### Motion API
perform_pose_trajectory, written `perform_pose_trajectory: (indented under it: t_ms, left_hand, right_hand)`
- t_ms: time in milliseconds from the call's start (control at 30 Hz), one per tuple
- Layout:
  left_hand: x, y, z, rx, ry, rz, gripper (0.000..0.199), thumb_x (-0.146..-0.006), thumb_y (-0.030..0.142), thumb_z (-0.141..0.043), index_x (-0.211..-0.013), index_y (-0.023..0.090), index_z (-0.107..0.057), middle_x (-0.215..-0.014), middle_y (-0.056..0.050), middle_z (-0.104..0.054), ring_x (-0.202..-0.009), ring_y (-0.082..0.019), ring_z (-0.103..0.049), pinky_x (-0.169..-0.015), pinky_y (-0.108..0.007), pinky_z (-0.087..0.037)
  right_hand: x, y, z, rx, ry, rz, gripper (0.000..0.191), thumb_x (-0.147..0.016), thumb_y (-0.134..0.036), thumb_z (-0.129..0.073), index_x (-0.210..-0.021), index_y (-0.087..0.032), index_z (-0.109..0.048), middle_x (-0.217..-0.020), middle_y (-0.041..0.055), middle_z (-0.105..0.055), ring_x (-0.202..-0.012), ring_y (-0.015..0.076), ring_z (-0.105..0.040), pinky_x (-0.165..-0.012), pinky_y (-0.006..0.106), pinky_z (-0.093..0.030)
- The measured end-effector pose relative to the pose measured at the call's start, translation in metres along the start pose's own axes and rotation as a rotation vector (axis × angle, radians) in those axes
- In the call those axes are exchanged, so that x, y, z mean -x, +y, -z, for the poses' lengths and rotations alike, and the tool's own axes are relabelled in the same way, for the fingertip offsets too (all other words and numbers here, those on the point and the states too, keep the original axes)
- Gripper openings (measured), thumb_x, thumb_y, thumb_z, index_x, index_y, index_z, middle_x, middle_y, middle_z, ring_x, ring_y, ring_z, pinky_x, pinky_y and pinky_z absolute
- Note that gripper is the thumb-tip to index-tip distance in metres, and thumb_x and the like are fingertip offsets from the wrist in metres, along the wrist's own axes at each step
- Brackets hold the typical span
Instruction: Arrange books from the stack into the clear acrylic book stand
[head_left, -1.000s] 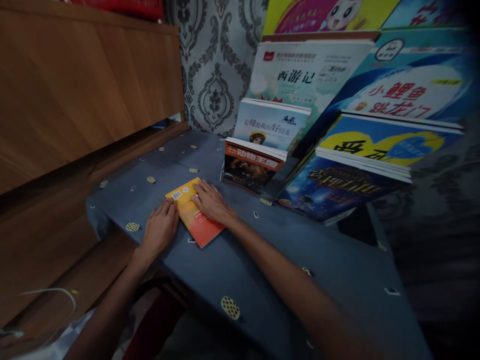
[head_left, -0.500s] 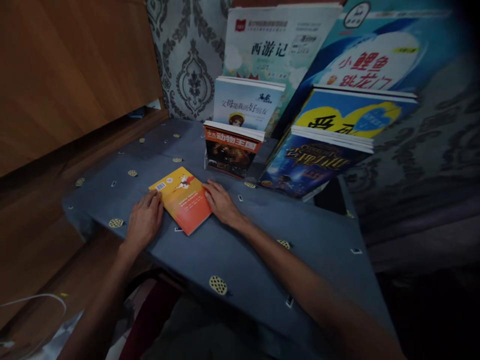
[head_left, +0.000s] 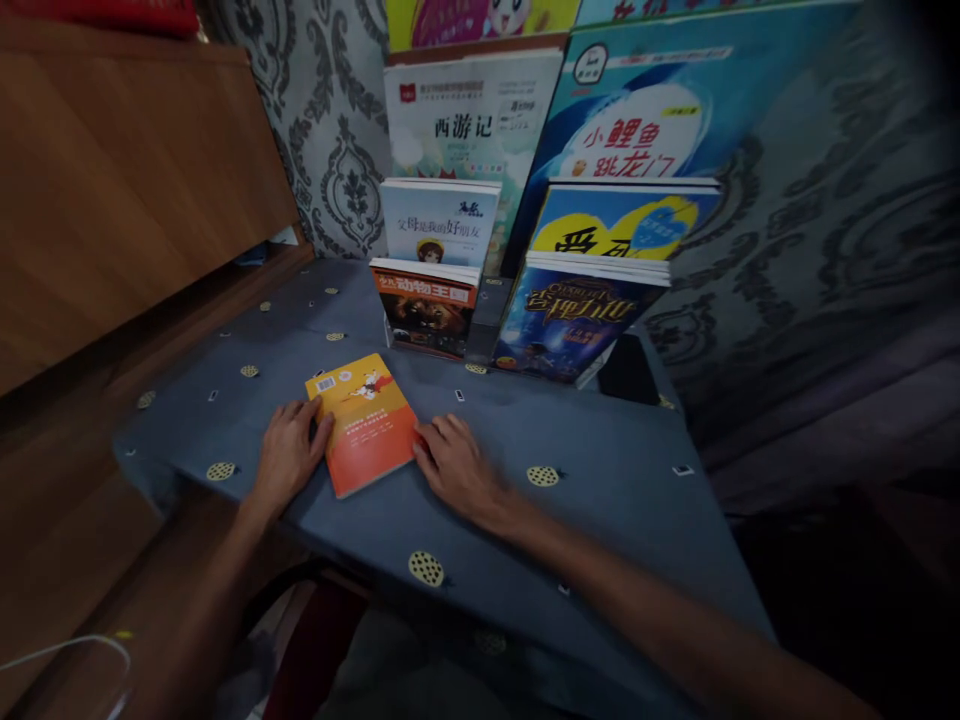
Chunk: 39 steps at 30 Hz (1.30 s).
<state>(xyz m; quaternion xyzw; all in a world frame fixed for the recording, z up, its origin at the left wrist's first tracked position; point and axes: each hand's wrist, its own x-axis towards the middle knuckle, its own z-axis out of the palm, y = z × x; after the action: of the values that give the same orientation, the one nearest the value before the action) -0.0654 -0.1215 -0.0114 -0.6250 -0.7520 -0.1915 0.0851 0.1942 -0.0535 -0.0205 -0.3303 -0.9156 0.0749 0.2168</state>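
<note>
A yellow and orange book rests on the table with a barcode and small printed text face up. My left hand is closed at its left edge, the thumb against the cover's side and the fingers by the upper left corner. At the lower right edge my right hand is closed too, fingers bent and thumb touching the book. Whether any fingertips reach under the book is hidden.
Behind the book stand a lion-covered animal book and a dark blue book, each before taller rows of books. A grey-blue cloth with pineapple prints covers the table. A wooden cabinet stands at left.
The view has shifted, bringing more of the upper books into sight. The book has turned slightly, and my right hand has slid down its right edge towards me. My left hand stays at the left edge.
</note>
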Motion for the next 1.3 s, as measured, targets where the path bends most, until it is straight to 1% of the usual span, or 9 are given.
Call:
perform_pose_trajectory:
  t_ms: [167,367,467,567,633,767,933,1067,1300]
  left_hand:
    - [-0.022,0.009,-0.011,0.137,-0.072,-0.123,0.05,-0.099,0.044,-0.034,-0.129,0.015,-0.062,-0.123,-0.014,-0.07,-0.113,-0.028,-0.065,-0.102,-0.044,-0.051]
    - [-0.041,0.02,-0.019,0.168,-0.208,-0.26,0.052,-0.1,0.04,-0.032,-0.138,0.013,-0.055,-0.141,-0.015,-0.062,-0.132,-0.027,-0.057,-0.113,-0.047,-0.045]
    - [-0.03,0.031,-0.014,0.086,-0.166,-0.257,0.051,-0.102,0.039,-0.03,-0.137,0.012,-0.056,-0.145,-0.017,-0.057,-0.134,-0.029,-0.055,-0.113,-0.05,-0.045]
    - [-0.002,0.042,-0.006,0.058,-0.156,-0.333,0.048,-0.103,0.043,-0.034,-0.139,0.018,-0.053,-0.149,-0.014,-0.055,-0.138,-0.028,-0.051,-0.118,-0.051,-0.039]
    - [0.019,0.048,0.0,0.065,-0.179,-0.414,0.052,-0.102,0.048,-0.039,-0.146,0.02,-0.046,-0.152,-0.014,-0.051,-0.142,-0.028,-0.048,-0.121,-0.052,-0.036]
    - [0.046,0.054,0.009,0.086,-0.21,-0.594,0.074,-0.097,0.055,-0.051,-0.158,0.022,-0.025,-0.159,-0.017,-0.042,-0.149,-0.031,-0.038,-0.121,-0.054,-0.035]
    - [0.046,0.06,0.008,0.073,-0.113,-0.626,0.068,-0.098,0.049,-0.053,-0.156,0.023,-0.03,-0.15,-0.017,-0.054,-0.14,-0.03,-0.051,-0.115,-0.052,-0.042]
    - [0.041,0.061,0.007,0.046,-0.044,-0.693,0.058,-0.099,0.041,-0.054,-0.152,0.025,-0.038,-0.139,-0.012,-0.064,-0.135,-0.03,-0.056,-0.11,-0.05,-0.046]
    - [0.039,0.06,0.009,0.062,-0.03,-0.727,0.057,-0.098,0.037,-0.057,-0.152,0.026,-0.041,-0.138,-0.01,-0.065,-0.134,-0.027,-0.057,-0.109,-0.047,-0.046]
  right_hand:
    - [0.027,-0.009,0.013,-0.117,0.022,0.086,0.015,-0.1,-0.022,-0.051,-0.101,-0.019,-0.066,-0.096,0.0091,-0.071,-0.092,0.0227,-0.061,-0.089,0.037,-0.048]
    - [0.027,-0.008,0.013,-0.249,-0.008,0.11,0.016,-0.098,-0.017,-0.053,-0.096,-0.018,-0.069,-0.091,0.0059,-0.077,-0.084,0.0192,-0.067,-0.084,0.034,-0.046]
    - [0.022,-0.002,0.01,-0.264,-0.005,0.032,0.018,-0.098,-0.019,-0.053,-0.1,-0.018,-0.071,-0.094,0.0067,-0.077,-0.088,0.0197,-0.068,-0.086,0.035,-0.046]
    - [0.009,0.011,0.01,-0.244,-0.007,-0.025,0.025,-0.101,-0.022,-0.051,-0.115,-0.019,-0.071,-0.109,0.008,-0.076,-0.101,0.0216,-0.066,-0.092,0.037,-0.045]
    - [-0.005,0.024,0.011,-0.204,-0.026,-0.043,0.03,-0.101,-0.024,-0.051,-0.125,-0.02,-0.069,-0.118,0.0092,-0.073,-0.108,0.0229,-0.063,-0.096,0.039,-0.043]
    - [-0.041,0.051,0.014,-0.07,-0.062,-0.159,0.036,-0.103,-0.028,-0.046,-0.131,-0.021,-0.068,-0.114,0.012,-0.069,-0.108,0.0267,-0.059,-0.096,0.041,-0.041]
    - [-0.063,0.067,0.011,-0.017,-0.035,-0.21,0.04,-0.102,-0.029,-0.045,-0.134,-0.016,-0.066,-0.118,0.0152,-0.065,-0.112,0.0289,-0.056,-0.099,0.042,-0.039]
    - [-0.06,0.067,0.008,-0.028,-0.01,-0.19,0.04,-0.102,-0.028,-0.044,-0.133,-0.014,-0.066,-0.12,0.0162,-0.063,-0.112,0.0292,-0.053,-0.1,0.043,-0.038]
    - [-0.059,0.069,0.004,-0.033,0.025,-0.169,0.037,-0.101,-0.025,-0.044,-0.125,-0.011,-0.068,-0.122,0.0181,-0.061,-0.115,0.0313,-0.052,-0.1,0.046,-0.039]
